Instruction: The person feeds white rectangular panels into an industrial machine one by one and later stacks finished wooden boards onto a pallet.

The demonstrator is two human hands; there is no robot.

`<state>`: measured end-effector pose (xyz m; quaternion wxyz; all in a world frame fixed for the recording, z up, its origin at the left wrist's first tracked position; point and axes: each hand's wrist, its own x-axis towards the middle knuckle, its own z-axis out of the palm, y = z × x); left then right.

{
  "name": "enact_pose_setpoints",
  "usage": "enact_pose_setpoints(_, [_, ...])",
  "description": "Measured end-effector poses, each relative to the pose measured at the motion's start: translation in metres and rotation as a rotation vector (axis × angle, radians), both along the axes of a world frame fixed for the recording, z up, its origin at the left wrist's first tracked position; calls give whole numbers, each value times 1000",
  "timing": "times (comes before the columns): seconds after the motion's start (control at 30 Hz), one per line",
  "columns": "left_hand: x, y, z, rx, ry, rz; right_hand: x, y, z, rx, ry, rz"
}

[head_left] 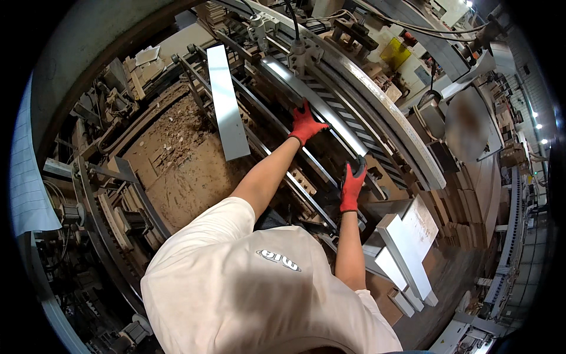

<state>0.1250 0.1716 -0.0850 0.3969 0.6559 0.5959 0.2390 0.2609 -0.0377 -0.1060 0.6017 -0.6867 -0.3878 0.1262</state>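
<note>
A long, narrow panel [318, 106] with a glossy silvery face lies slantwise on the machine, beside a black-and-light striped strip [348, 121]. My left hand [306, 125], in a red glove with dark fingertips, is at the panel's near edge with its fingers spread. Close to the panel's lower right end is my right hand [353, 187], gloved the same way. Its thumb and fingers are apart and curved toward that end; whether they press on it I cannot tell. Left of my left arm, a white board [226, 103] rests across metal rails [259, 144].
A curved metal beam [383, 106] arches beyond the panel, with a cabled fitting [298, 56] on it. White and grey boards [407, 253] are stacked at my right. Wood debris [174, 133] covers the surface at left. Brown boards [471, 194] stand farther right.
</note>
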Motion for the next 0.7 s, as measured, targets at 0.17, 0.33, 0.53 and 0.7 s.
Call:
enact_pose_setpoints(0.17, [0, 2, -7, -5, -5, 18, -8, 1, 8, 21, 39, 34])
enact_pose_setpoints(0.33, [-2, -5, 4, -17, -32, -15, -3, 0, -2, 31, 114, 41])
enact_pose_setpoints(0.53, [9, 2, -10, 106, -38, -6, 8, 1, 0, 16, 1, 51])
enact_pose_setpoints(0.7, [17, 9, -29, -39, -409, 90, -13, -6, 37, 133, 317, 102])
